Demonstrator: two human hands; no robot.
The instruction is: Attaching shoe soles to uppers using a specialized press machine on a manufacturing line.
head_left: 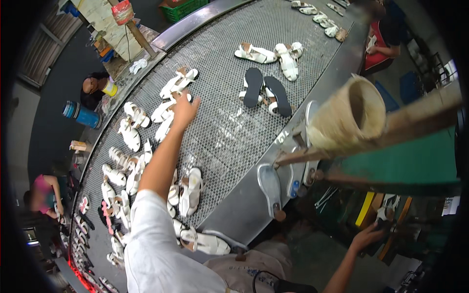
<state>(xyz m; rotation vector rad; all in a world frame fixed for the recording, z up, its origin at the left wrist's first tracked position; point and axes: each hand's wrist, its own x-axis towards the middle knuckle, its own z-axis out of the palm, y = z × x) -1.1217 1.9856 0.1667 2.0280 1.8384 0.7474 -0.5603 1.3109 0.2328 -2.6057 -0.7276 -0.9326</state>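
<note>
My left hand (184, 112) reaches out over the mesh belt (220, 132), among several white strappy sandals. Its thumb and forefinger are spread apart over one white sandal (161, 112); whether the fingertips touch it is unclear. Just beyond lies another white sandal (172, 84). Low at the right, my right hand (365, 238) is closed on a white sandal (387, 206) with a dark sole, held beside a rack. A pair with black soles turned up (253, 88) lies to the right on the belt, with an upright white pair (289, 61) behind it.
More white sandals (129, 132) crowd the belt's left side. Along the metal edge (249, 215) hang clear shoe forms (268, 185). A wooden bar carries a large tan tube (349, 115) at right. Beyond the left rim stands a blue bottle (82, 114). Other people sit at far left and upper right.
</note>
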